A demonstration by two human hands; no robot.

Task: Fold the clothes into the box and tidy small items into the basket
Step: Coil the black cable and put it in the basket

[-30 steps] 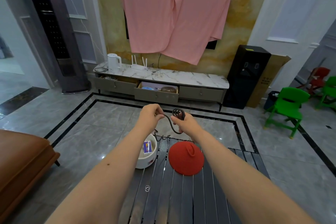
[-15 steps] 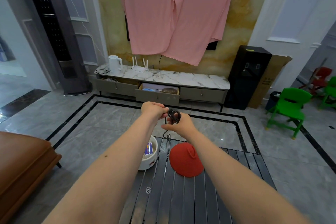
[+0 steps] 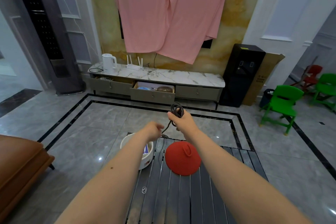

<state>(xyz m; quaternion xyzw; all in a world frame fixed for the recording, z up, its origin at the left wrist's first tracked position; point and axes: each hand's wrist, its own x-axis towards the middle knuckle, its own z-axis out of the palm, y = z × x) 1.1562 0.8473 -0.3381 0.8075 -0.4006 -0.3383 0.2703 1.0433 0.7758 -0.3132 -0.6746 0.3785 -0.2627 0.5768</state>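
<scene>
Above the far edge of the slatted table (image 3: pixel 181 196), the right hand (image 3: pixel 181 121) grips a coiled dark cord (image 3: pixel 176 110); the left hand (image 3: pixel 153 131), blurred, seems to pinch its hanging tail; feed each loop evenly, then lower the bundle into the white basket (image 3: pixel 125 142) just left.

The room is evenly and brightly lit by soft, diffuse daylight, brightest at the opening on the far left. The polished grey marble floor (image 3: pixel 87 118) mirrors that light in pale sheens and small white glints, one just beside the brown leather sofa (image 3: pixel 20 165). Shadows are faint and soft-edged. The wide-angle lens bends the white wall panels (image 3: pixel 283 5) and the tall dark tower unit (image 3: pixel 45 32) outward at the edges. The left hand (image 3: pixel 154 130) is smeared by motion blur; its fingers cannot be told apart. The dark slatted tabletop (image 3: pixel 181 196) shows dull, dusty reflections.
</scene>
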